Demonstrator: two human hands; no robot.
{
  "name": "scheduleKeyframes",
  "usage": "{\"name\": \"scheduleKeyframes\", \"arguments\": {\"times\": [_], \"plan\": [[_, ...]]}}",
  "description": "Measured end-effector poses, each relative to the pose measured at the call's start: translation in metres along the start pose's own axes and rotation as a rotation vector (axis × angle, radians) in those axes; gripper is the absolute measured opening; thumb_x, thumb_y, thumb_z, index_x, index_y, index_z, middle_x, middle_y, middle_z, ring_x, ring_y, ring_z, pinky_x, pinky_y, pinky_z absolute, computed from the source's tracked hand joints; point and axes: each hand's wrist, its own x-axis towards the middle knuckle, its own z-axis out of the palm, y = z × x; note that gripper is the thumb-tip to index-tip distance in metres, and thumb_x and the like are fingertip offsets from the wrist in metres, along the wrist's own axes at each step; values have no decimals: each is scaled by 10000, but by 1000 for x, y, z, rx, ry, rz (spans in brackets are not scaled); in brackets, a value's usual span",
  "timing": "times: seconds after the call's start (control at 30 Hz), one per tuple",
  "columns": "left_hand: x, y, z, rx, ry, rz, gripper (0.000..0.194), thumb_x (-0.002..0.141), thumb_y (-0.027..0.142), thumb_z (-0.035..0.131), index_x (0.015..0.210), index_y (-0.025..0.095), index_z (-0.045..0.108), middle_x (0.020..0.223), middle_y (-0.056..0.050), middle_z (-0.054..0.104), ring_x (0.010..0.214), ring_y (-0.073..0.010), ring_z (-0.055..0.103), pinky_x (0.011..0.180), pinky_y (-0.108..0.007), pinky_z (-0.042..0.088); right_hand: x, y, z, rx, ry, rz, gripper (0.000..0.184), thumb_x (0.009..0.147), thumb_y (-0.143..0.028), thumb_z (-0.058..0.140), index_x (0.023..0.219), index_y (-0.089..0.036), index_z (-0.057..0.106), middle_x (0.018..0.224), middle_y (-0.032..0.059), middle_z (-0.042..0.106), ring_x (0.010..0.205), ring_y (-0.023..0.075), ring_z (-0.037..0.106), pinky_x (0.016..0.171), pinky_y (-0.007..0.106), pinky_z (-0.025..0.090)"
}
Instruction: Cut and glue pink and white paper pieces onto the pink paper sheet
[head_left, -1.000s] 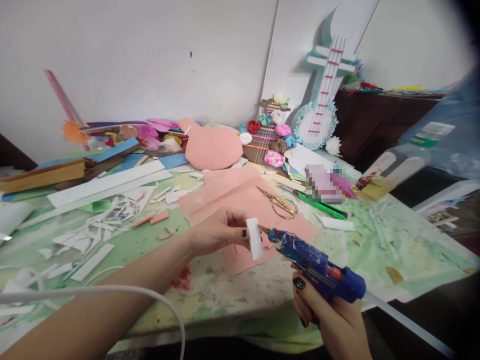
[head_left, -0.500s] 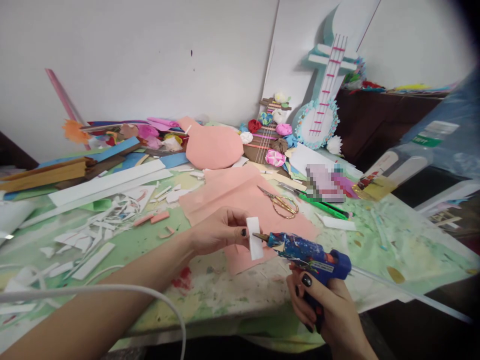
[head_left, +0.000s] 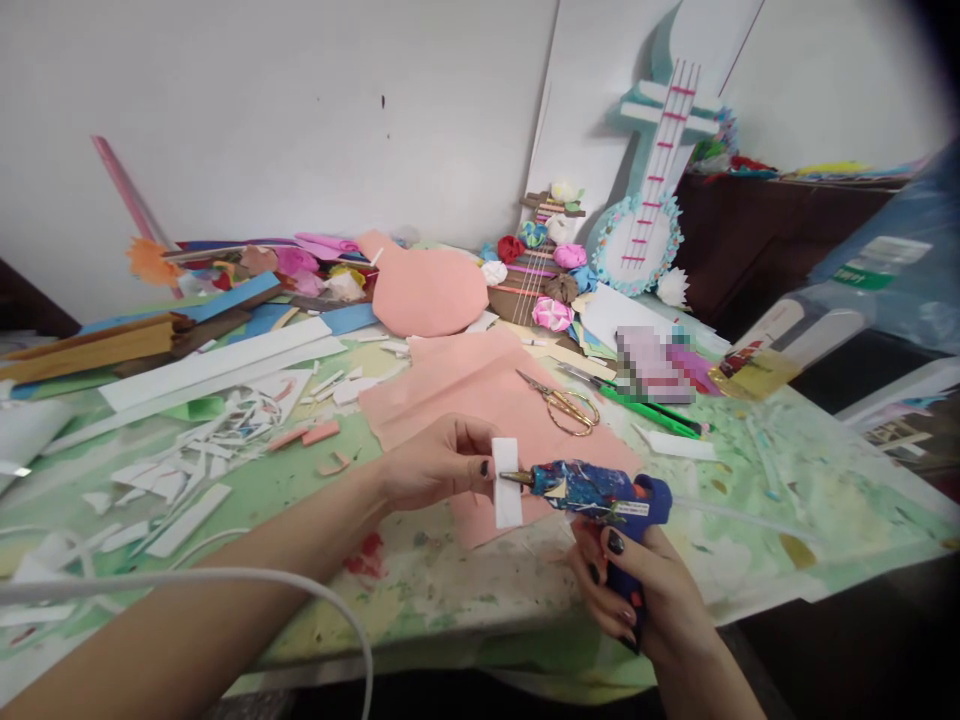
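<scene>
My left hand (head_left: 442, 462) pinches a small white rectangular strip (head_left: 508, 508) by its left edge and holds it upright above the table. Wrapped round the handle of a blue, paint-smeared hot glue gun (head_left: 592, 490) is my right hand (head_left: 637, 590). The gun's metal nozzle lies against or just in front of the strip's face; I cannot tell whether it touches. A clear glue stick (head_left: 742, 520) sticks out of the gun's back. Beneath the strip spreads a sheet of pink paper (head_left: 457, 380), with gold-handled scissors (head_left: 570, 408) lying on it.
A pink lute-shaped cutout (head_left: 431, 290) and flower-trimmed paper instrument (head_left: 536, 270) stand at the back. Green cutters (head_left: 652, 408) lie behind the scissors. White scraps (head_left: 240, 430) litter the left. A bottle (head_left: 832, 310) stands right. A white cable (head_left: 300, 585) crosses my left forearm.
The glue gun has shifted slightly left and levelled, its nozzle now further across the strip. The strip has turned a little more upright. My left hand has barely moved.
</scene>
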Motion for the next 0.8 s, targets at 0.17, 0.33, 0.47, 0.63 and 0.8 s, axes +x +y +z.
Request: {"name": "scheduleKeyframes", "arguments": {"times": [0.17, 0.33, 0.47, 0.63, 0.8], "plan": [[0, 1, 1, -32, -16, 38, 315, 616, 314, 842, 774, 81, 700, 702, -51, 682, 657, -122, 632, 659, -224, 499, -2, 1, -3, -21, -32, 66, 375, 729, -430, 716, 626, -152, 487, 461, -86, 397, 337, 1, 210, 325, 147, 218], [0, 2, 2, -51, -36, 43, 305, 639, 307, 828, 798, 78, 705, 714, -58, 684, 646, -131, 642, 630, -227, 514, -4, 2, -9, -64, -85, 103, 394, 743, -463, 695, 621, -154, 484, 439, -94, 374, 327, 2, 197, 320, 151, 225], [0, 1, 1, -57, -45, 39, 300, 639, 308, 828, 796, 81, 709, 723, -66, 694, 661, -139, 646, 653, -245, 521, -4, 0, -10, -63, -78, 91, 371, 741, -449, 703, 650, -153, 499, 455, -89, 397, 332, 4, 206, 322, 149, 225], [0, 1, 0, -36, -27, 22, 296, 619, 296, 842, 776, 83, 709, 740, -70, 697, 691, -138, 644, 666, -232, 500, -2, -4, -7, -50, -44, 60, 368, 742, -435, 706, 631, -153, 496, 480, -82, 403, 341, 3, 215, 328, 149, 218], [0, 2, 1, -48, -18, 44, 306, 620, 320, 838, 777, 89, 712, 720, -58, 685, 667, -131, 627, 645, -230, 491, -4, -4, -8, -75, -38, 57, 373, 746, -446, 695, 636, -164, 478, 473, -85, 390, 340, 5, 207, 327, 152, 224]]}}
